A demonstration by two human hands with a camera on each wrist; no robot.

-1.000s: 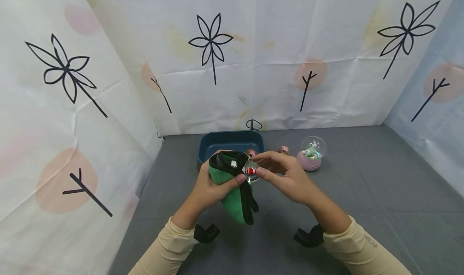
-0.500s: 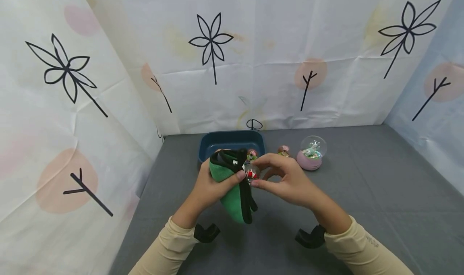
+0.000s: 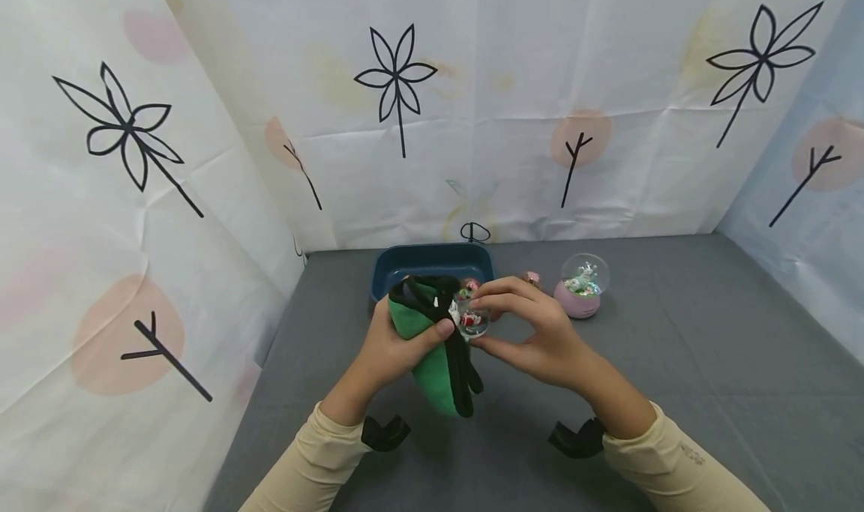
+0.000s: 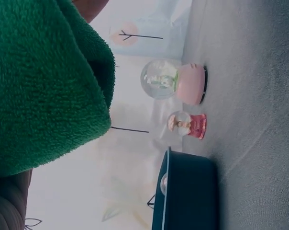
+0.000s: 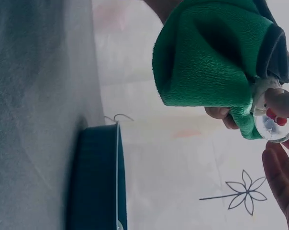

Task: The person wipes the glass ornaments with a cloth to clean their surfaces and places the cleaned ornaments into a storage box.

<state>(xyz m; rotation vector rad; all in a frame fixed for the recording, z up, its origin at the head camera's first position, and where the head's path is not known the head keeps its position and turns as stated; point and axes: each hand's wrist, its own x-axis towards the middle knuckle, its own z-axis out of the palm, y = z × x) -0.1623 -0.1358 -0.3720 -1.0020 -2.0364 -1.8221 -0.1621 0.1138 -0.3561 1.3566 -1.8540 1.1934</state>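
My left hand (image 3: 391,351) grips a folded green towel cloth (image 3: 418,321) with black edging. The cloth wraps the white base of a small glass snow globe (image 5: 273,127) that has a red-and-white figure inside. Thumb and fingers of my right hand (image 3: 540,336) pinch the clear dome from the right. Both hands are raised above the table, in front of a dark blue bin. In the left wrist view the cloth (image 4: 49,91) hides the held globe.
Behind my hands is the dark blue bin (image 3: 432,247), with a glass dome (image 4: 164,184) showing over its rim. To its right, a small red-based snow globe (image 4: 198,126) and a larger pink-based one (image 3: 577,300) stand on the grey tablecloth (image 3: 675,347). Patterned curtains (image 3: 513,160) enclose the table.
The held snow globe turns and shifts slightly against the cloth as my right fingers change their hold on the dome. My left hand and the cloth stay nearly in place.
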